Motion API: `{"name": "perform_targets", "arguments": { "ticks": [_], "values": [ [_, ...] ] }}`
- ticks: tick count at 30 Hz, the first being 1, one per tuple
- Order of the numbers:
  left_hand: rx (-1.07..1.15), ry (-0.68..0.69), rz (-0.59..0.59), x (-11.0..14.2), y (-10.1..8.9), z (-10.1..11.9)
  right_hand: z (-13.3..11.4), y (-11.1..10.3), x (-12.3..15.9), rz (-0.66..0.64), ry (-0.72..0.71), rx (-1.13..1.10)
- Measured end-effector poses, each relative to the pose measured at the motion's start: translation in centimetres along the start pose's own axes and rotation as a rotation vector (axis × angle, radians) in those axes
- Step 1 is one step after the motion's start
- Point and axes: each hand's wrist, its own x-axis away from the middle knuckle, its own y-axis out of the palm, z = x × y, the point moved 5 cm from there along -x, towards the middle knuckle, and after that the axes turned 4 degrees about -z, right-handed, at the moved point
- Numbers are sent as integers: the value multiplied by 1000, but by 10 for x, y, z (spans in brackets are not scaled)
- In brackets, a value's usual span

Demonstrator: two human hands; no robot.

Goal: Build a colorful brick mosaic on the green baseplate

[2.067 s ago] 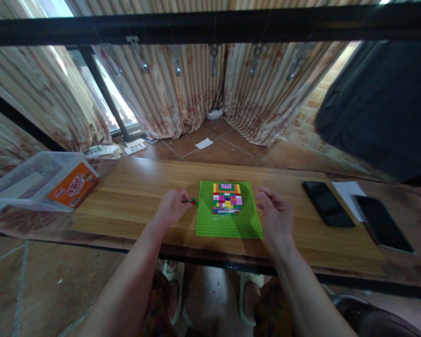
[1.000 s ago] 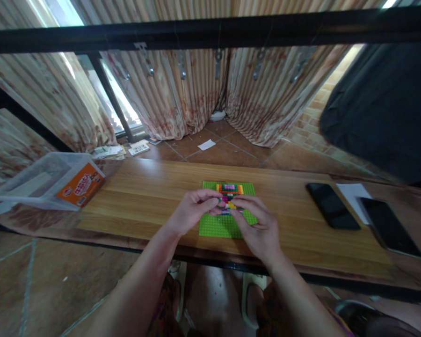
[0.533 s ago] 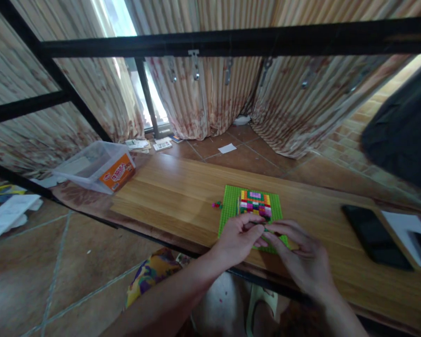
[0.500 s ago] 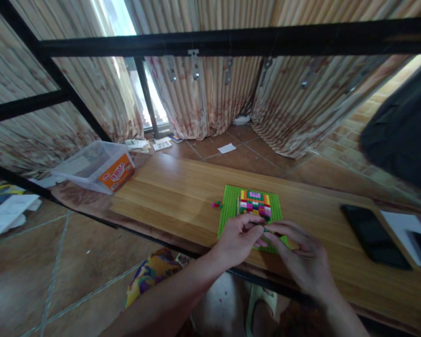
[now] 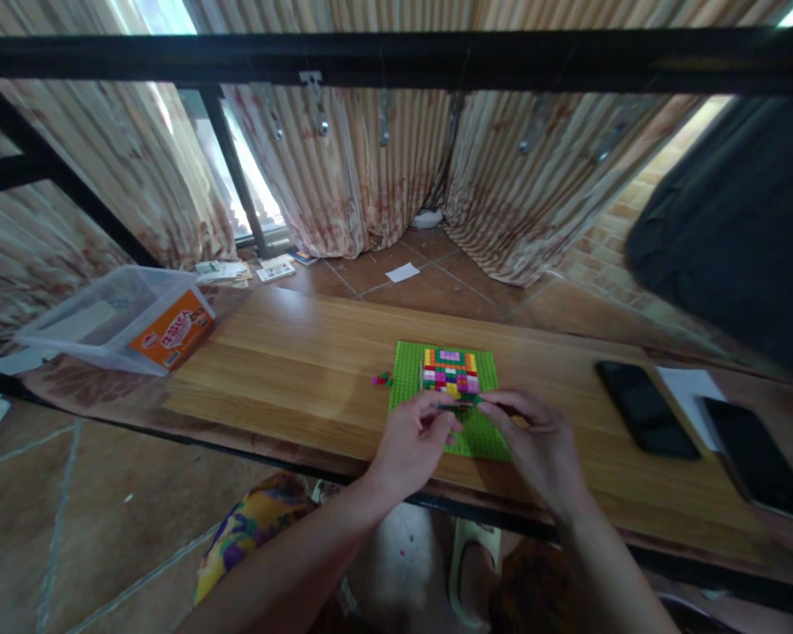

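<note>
Over the near part of a bright green studded baseplate [image 5: 484,438], my left hand [image 5: 415,438] and my right hand [image 5: 534,433] come close together. Their fingertips pinch opposite ends of a thin dark strip of toy bricks [image 5: 463,403], partly green; its exact make-up is too small to tell. Just beyond the fingers, a built block of multicoloured toy bricks [image 5: 449,373] rises from the baseplate, in rows of pink, white, red, yellow, orange and green. A little heap of loose bricks [image 5: 382,379], red, pink and green, lies left of the baseplate.
The wooden bench top [image 5: 291,352] carries a clear plastic bin [image 5: 122,308] with an orange label at left. To the right lie a black phone [image 5: 646,409], white paper [image 5: 691,392] and another dark phone [image 5: 759,458]. A black metal bar [image 5: 396,60] crosses above, before curtains.
The view has turned right, so everything sits further left in it. My fingers have spread apart somewhat, and more of the brick strip shows between them.
</note>
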Motion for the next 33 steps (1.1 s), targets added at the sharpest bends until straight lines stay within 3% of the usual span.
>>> {"name": "perform_targets", "arguments": {
  "ticks": [3, 10, 17, 26, 33],
  "values": [
    [-136, 49, 122, -2, -13, 3, 8, -2, -5, 78, 29, 3],
    [-363, 105, 362, -12, -41, 12, 4, 10, -8, 74, 36, 71],
    [-416, 75, 306, -20, -41, 7, 4, 21, -12, 56, -1, 85],
    [-391, 75, 258, -24, -35, 3, 14, 26, -16, 128, 109, -128],
    [-365, 83, 240, -24, -34, 2, 12, 25, -15, 126, 95, -83]
  ]
}}
